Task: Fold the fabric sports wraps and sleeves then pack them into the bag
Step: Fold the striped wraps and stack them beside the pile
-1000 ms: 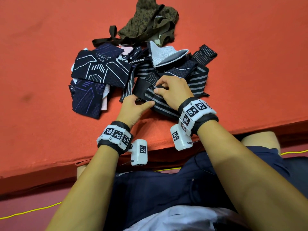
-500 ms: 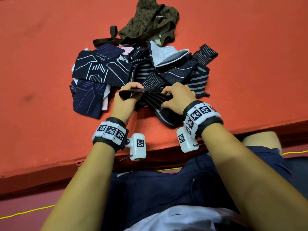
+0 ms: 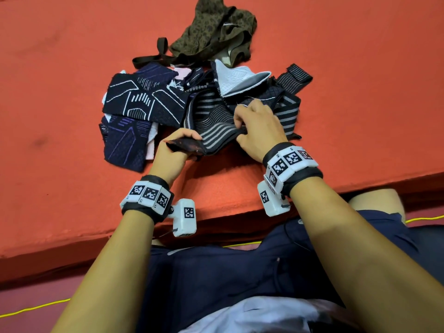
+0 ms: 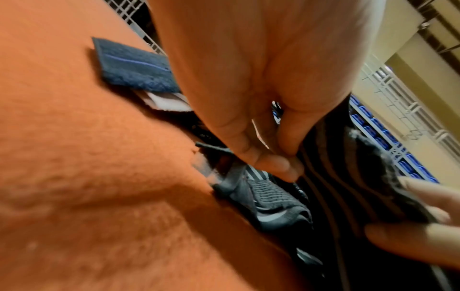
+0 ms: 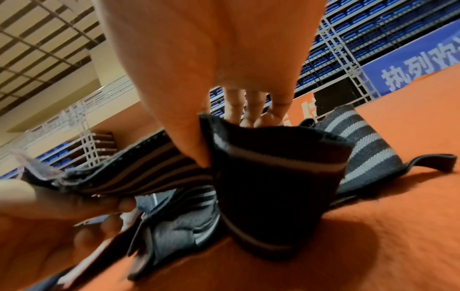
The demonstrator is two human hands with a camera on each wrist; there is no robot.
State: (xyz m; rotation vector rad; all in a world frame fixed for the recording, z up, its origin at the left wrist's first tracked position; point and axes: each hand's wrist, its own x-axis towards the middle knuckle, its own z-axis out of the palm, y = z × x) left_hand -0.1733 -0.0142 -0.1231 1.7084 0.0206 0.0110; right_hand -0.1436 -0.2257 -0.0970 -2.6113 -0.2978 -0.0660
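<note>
Striped wrap (image 3: 217, 138) (one) gripped by two hands, left hand (image 3: 174, 152) and right hand (image 3: 260, 131)

A black, grey-striped wrap (image 3: 217, 137) hung lifted above the orange mat's (image 3: 60, 68) near edge. Other dark wraps (image 3: 144, 99) lay heaped behind it, with a leopard-print bag (image 3: 211, 32) farther back.

The left hand (image 4: 261, 82) fills the upper middle, seen from the wrist side — its thumb and a fingertip (image 4: 278, 167) pinch the edge of a dark striped wrap (image 4: 331, 177). At the right edge, fingers of the right hand (image 4: 418, 236) grip the same wrap's frayed end. Beneath the wrap lies a grey ribbed strap (image 4: 268, 198), bunched against the orange mat (image 4: 87, 177). Further back, a dark blue folded piece (image 4: 134, 67) with a thin purple line rests flat on the mat — a pale layer peeks out under it. White railings and blue seats (image 4: 383, 126) show behind, blurred.
</note>
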